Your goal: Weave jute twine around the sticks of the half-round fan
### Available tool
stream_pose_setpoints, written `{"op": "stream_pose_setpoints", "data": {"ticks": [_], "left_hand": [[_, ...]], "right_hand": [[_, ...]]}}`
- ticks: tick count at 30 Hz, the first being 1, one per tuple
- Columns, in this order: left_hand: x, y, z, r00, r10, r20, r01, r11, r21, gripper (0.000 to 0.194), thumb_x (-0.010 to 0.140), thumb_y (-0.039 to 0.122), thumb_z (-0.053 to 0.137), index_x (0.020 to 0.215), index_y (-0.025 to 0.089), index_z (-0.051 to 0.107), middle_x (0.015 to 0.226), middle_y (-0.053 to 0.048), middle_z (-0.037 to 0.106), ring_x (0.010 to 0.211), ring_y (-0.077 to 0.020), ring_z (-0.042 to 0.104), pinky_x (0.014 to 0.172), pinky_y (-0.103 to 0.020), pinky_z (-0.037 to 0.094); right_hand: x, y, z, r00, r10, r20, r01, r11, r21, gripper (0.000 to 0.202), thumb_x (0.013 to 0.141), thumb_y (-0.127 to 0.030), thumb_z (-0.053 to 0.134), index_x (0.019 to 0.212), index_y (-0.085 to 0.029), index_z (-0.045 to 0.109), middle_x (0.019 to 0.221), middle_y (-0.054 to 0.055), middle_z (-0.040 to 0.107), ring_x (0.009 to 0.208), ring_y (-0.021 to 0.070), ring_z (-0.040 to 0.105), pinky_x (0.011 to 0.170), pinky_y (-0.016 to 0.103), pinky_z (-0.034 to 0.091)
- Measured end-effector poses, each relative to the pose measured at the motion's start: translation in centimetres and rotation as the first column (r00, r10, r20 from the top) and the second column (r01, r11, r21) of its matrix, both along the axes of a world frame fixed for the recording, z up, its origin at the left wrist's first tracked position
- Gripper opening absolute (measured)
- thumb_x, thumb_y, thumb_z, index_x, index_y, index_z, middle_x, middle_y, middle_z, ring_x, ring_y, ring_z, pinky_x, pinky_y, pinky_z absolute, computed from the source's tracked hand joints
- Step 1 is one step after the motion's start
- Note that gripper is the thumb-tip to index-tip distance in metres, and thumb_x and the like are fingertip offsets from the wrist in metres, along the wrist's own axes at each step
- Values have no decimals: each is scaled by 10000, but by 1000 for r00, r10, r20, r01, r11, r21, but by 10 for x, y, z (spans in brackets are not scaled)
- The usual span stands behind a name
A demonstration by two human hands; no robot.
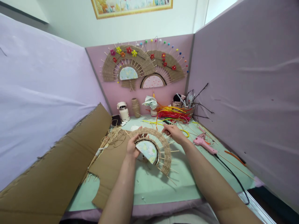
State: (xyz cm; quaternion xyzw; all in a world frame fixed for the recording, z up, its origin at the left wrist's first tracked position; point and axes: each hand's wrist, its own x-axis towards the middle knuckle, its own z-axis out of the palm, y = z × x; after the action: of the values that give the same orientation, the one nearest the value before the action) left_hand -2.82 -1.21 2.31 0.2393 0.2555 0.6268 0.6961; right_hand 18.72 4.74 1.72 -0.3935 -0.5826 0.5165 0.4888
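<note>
A half-ring woven fan (167, 152) is held just above the middle of a pale green table (168, 190), with a pale blue floral half-circle (147, 150) at its center and thin sticks poking out past its rim. Its long, straight side slants from upper left down to lower right, so the arch bulges up and rightward, toward the right hand. The left hand (133, 148) is closed on the fan's left end, thumb over the front. The right hand (172, 131) is beside the outer rim at upper right, fingers curled together; whether they pinch a strand or stick cannot be made out. The left hand is nearer the half-circle. Leftward lies brown cardboard (109, 163); rightward, a pink glue gun (205, 145). Behind are red and yellow strips (173, 115) and a twine spool (135, 107), below decorated fans (108, 69) on a pink panel (95, 57).
</note>
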Motion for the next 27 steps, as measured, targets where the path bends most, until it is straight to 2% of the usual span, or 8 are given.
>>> {"op": "stream_pose_setpoints", "data": {"ticks": [5, 10, 13, 16, 18, 20, 23, 27], "left_hand": [[6, -1, -2, 995, 42, -90, -37, 998, 47, 519, 824, 172, 519, 1341, 182, 466, 996, -79, 712, 835, -199, 681, 859, -379, 505], [9, -2, -2, 996, 47, -76, -43, 998, 49, 467, 783, 156, 559, 1250, 163, 547, 993, -71, 708, 887, -192, 667, 884, -352, 486], [8, 2, -3, 990, 88, -110, -86, 996, 20, 318, 797, 245, 555, 1084, 126, 621, 900, -84, 707, 835, -200, 664, 819, -344, 495], [7, 4, -6, 927, 301, -226, -298, 953, 48, 218, 805, 312, 559, 941, 154, 624, 847, -51, 682, 781, -159, 641, 718, -267, 478], [7, 4, -8, 808, 502, -308, -474, 865, 168, 126, 792, 282, 593, 879, 192, 611, 818, -5, 655, 760, -117, 613, 679, -208, 441], [8, 1, -8, 693, 621, -368, -531, 784, 321, 48, 791, 244, 602, 774, 198, 602, 714, 21, 611, 677, -94, 566, 620, -178, 401], [11, -5, -9, 661, 577, -480, -383, 809, 446, 219, 813, 223, 576, 598, 184, 582, 558, 18, 542, 529, -95, 459, 523, -191, 344], [19, -4, -13, 713, 316, -626, -140, 939, 315, 308, 808, 280, 600, 522, 166, 588, 498, -8, 561, 483, -109, 468, 498, -210, 345]], "right_hand": [[-1, -6, -1, 991, 66, 113, -61, 997, -49, 424, 674, -570, 646, 587, -158, 602, 538, -15, 483, 490, 84, 357, 447, 223, 241], [-3, -8, 0, 992, 124, 34, -119, 985, -126, 396, 665, -537, 664, 602, -168, 536, 523, -48, 433, 449, 64, 292, 423, 219, 179], [-3, -7, 1, 996, 88, -18, -89, 987, -133, 402, 646, -542, 679, 616, -175, 516, 511, -60, 419, 438, 63, 302, 425, 216, 195], [0, -2, 0, 999, -2, -54, -5, 992, -126, 419, 647, -574, 667, 620, -181, 522, 462, -83, 331, 421, 68, 294, 427, 220, 211], [4, 3, -1, 992, -72, -102, 60, 992, -112, 438, 635, -598, 665, 610, -185, 521, 448, -90, 288, 412, 66, 264, 423, 223, 199], [7, 8, -1, 976, -137, -172, 119, 987, -107, 452, 606, -605, 686, 600, -190, 510, 448, -90, 287, 411, 62, 239, 417, 224, 187], [10, 12, -1, 944, -198, -263, 167, 977, -135, 465, 574, -605, 712, 600, -199, 487, 451, -87, 308, 403, 61, 242, 408, 227, 179], [13, 13, 0, 932, -223, -287, 172, 966, -193, 489, 583, -635, 689, 597, -209, 450, 441, -85, 319, 381, 67, 263, 394, 241, 175]]}}
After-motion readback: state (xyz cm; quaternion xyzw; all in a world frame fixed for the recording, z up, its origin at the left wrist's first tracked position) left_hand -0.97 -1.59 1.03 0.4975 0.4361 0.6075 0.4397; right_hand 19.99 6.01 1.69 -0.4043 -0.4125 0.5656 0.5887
